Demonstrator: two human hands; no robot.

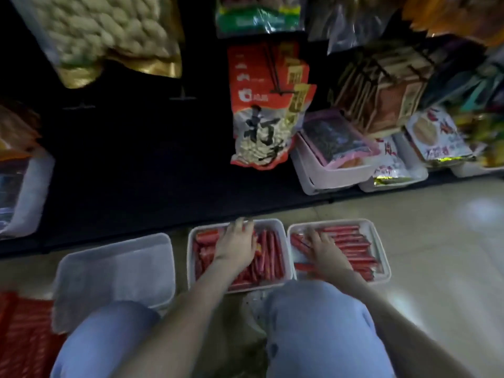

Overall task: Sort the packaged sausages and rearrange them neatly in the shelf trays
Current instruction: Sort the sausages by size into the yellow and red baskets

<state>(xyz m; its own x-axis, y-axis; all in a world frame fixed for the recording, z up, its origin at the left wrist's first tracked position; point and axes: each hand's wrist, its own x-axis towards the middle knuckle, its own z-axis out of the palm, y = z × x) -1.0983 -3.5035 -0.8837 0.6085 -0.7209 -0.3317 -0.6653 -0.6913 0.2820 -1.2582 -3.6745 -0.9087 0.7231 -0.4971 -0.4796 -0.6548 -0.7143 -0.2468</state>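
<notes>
Two white trays of red packaged sausages stand side by side on the floor before my knees. My left hand (236, 242) lies palm down on the sausages (268, 255) in the middle tray (283, 241), fingers reaching its far rim. My right hand (324, 248) rests flat on the sausages (354, 248) in the right tray (377, 241), fingers pointing to the far left. To the left stands an empty white tray (114, 268). A heap of red sausage packs (24, 331) fills the bottom left corner.
A dark bottom shelf (131, 173) runs across the back, with a white bin (30, 192) at the left and pink and white bins (341, 175) of snack packs at the right. Hanging snack bags (261, 110) crowd above. Tiled floor (450, 241) lies to the right.
</notes>
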